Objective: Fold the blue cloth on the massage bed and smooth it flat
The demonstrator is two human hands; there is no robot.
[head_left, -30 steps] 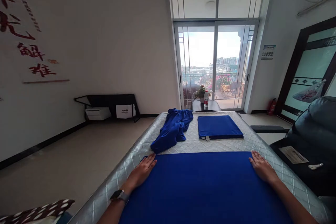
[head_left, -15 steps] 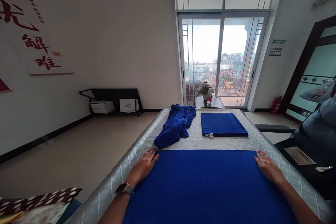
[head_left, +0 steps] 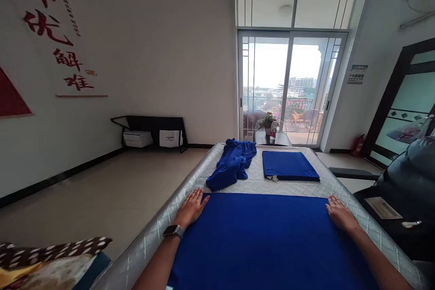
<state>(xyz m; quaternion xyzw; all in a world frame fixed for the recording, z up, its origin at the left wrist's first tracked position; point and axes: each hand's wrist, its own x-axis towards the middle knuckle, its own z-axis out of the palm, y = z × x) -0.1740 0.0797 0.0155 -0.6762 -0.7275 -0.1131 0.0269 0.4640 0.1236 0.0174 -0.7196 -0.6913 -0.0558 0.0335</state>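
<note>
A large blue cloth (head_left: 265,240) lies flat and smooth on the quilted mattress (head_left: 190,186). On its far left corner rests my left hand (head_left: 190,208), palm down with the fingers stretched out and a watch on the wrist. My right hand (head_left: 340,213) lies open on the far right corner. Neither hand grips anything. Beyond the cloth, a crumpled blue cloth (head_left: 233,163) is at the left and a neatly folded blue cloth (head_left: 289,165) with small white tags is at the right. The near edge of the large cloth is out of view.
Patterned fabrics (head_left: 57,267) are at the lower left. A dark chair (head_left: 404,181) holding a card stands right of the mattress. Past the far end are a small table (head_left: 272,138) with a plant and bottle, and a sliding glass door.
The camera view has tilted up and shifted slightly left. Both hands remain flat at the far corners of the large cloth, and the cloths look unmoved.
</note>
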